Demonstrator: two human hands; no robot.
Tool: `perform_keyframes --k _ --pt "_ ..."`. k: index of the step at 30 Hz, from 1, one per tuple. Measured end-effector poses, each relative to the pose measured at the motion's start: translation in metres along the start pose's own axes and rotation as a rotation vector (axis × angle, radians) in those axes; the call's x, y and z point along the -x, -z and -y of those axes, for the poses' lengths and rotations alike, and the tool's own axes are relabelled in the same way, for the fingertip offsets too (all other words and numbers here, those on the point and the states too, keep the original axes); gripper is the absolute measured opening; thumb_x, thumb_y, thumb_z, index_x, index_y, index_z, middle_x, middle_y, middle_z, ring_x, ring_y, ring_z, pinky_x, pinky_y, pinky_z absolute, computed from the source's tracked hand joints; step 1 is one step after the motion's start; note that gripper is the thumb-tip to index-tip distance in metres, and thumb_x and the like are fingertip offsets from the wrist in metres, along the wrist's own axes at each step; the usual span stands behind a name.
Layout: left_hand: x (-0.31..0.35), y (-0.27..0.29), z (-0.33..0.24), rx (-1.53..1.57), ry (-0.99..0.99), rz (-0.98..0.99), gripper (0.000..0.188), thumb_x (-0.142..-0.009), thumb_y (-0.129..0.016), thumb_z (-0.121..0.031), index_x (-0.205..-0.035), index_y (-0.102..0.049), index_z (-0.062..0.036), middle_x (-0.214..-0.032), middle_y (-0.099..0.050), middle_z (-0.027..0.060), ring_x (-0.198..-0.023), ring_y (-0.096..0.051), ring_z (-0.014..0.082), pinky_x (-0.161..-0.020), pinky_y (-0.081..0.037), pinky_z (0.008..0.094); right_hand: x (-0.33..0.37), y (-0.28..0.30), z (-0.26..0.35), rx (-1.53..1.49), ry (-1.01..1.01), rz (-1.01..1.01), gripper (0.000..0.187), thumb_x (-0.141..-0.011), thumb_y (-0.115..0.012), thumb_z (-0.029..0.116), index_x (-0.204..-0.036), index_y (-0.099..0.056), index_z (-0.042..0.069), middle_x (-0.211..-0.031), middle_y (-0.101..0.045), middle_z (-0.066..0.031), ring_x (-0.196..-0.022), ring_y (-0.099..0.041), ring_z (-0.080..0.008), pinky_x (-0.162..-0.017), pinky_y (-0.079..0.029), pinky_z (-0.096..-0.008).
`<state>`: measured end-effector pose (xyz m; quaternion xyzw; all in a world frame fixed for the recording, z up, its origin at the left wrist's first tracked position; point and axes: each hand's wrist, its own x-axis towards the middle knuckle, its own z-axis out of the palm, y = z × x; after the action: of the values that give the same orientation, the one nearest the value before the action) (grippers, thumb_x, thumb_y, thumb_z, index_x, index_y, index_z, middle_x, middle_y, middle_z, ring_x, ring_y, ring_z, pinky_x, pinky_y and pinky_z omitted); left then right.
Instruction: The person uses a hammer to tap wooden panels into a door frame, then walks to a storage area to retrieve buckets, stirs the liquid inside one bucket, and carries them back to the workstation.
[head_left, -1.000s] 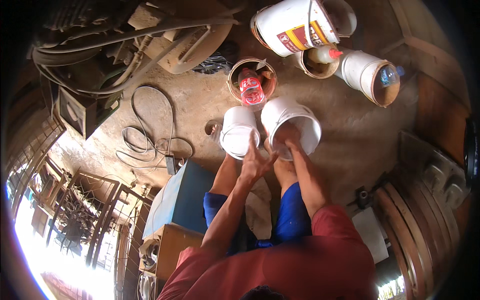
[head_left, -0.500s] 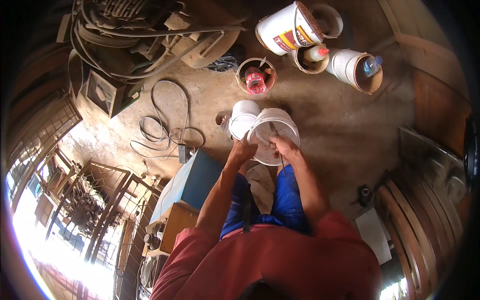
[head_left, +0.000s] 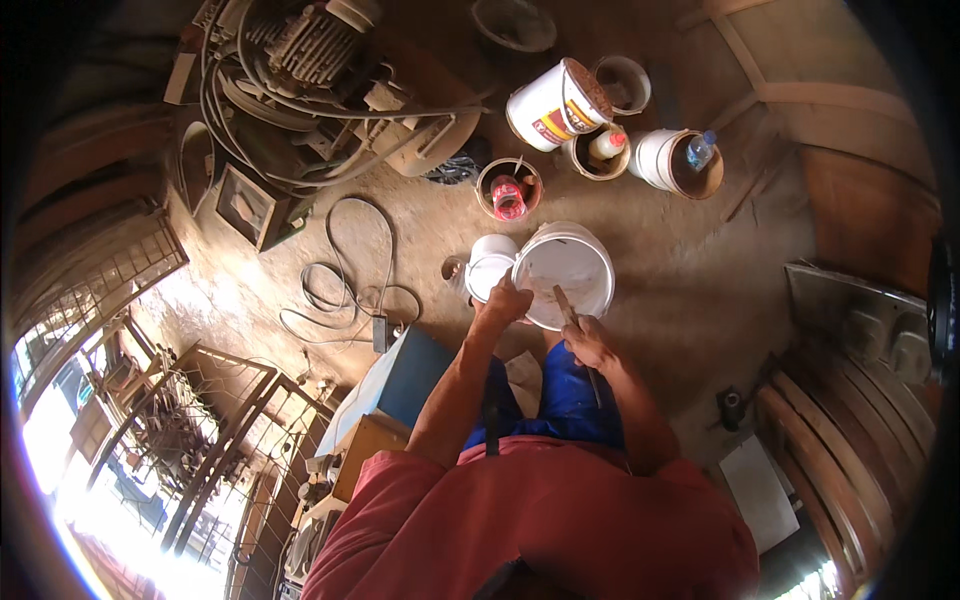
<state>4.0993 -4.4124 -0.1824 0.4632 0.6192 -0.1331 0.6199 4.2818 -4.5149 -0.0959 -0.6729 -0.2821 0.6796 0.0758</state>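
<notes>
In front of my legs a white bucket (head_left: 578,262) is tipped with its mouth toward me, and pale smears show on its inner wall. My left hand (head_left: 508,302) is closed on the bucket's near left rim. My right hand (head_left: 592,342) is wrapped round a long thin stick (head_left: 563,303) with a flat-looking brownish end. That end lies over the bucket's mouth, and the thin rear part runs back over my blue shorts. A smaller white bucket (head_left: 490,262) stands against the left side of the larger one, just beyond my left hand.
Ahead are a container with a red-labelled bottle (head_left: 509,200), a large white pail (head_left: 548,108) and a pail holding a clear bottle (head_left: 702,150). A looped cable (head_left: 340,250) lies on the floor to the left, below a dusty motor (head_left: 315,45). A blue box (head_left: 410,375) stands by my left arm.
My right hand has drawn back toward me and slightly right, bringing the stick's end from deep in the bucket to its near side. My left hand keeps its hold on the rim.
</notes>
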Motion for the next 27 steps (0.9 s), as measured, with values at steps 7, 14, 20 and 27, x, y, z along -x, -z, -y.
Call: perform_keyframes --k 7,14,20,27 --pt "0.026 0.033 -0.036 0.007 -0.159 -0.118 0.071 -0.075 -0.063 -0.024 -0.14 -0.042 -0.003 -0.126 -0.058 0.0268 -0.119 -0.056 0.041 -0.102 -0.044 0.0432 0.019 0.001 0.002 0.213 0.484 -0.03 0.023 -0.089 -0.051 0.022 -0.082 -0.054 0.001 -0.062 -0.052 -0.0076 -0.053 -0.052 -0.0186 -0.047 -0.043 -0.0344" --pt "0.06 0.06 -0.064 0.008 -0.187 -0.143 0.068 -0.076 -0.061 -0.02 -0.138 -0.043 0.0001 -0.122 -0.06 0.0293 -0.116 -0.059 0.039 -0.101 -0.046 0.0417 0.081 0.018 0.076 -0.184 0.323 0.03 0.022 -0.089 -0.048 0.015 -0.085 -0.06 -0.003 -0.061 -0.054 -0.0151 -0.062 -0.062 -0.026 -0.056 -0.049 -0.0383" --pt "0.115 0.073 -0.083 0.225 -0.281 -0.219 0.063 -0.077 -0.057 -0.018 -0.137 -0.044 -0.0035 -0.116 -0.062 0.0281 -0.082 -0.071 0.0347 -0.068 -0.06 0.0402 0.096 0.012 0.09 0.786 0.545 -0.229 0.019 -0.082 -0.061 0.017 -0.081 -0.065 -0.002 -0.079 -0.065 -0.0209 -0.074 -0.066 -0.0367 -0.065 -0.053 -0.0435" --pt "0.131 0.104 -0.053 0.209 -0.353 -0.306 0.063 -0.077 -0.055 -0.016 -0.137 -0.043 -0.0013 -0.118 -0.06 0.0298 -0.093 -0.068 0.0393 -0.069 -0.061 0.0421 0.143 -0.012 0.147 0.644 0.499 -0.239 0.015 -0.092 -0.048 0.012 -0.094 -0.06 0.003 -0.078 -0.064 -0.0152 -0.076 -0.063 -0.0273 -0.071 -0.051 -0.0309"
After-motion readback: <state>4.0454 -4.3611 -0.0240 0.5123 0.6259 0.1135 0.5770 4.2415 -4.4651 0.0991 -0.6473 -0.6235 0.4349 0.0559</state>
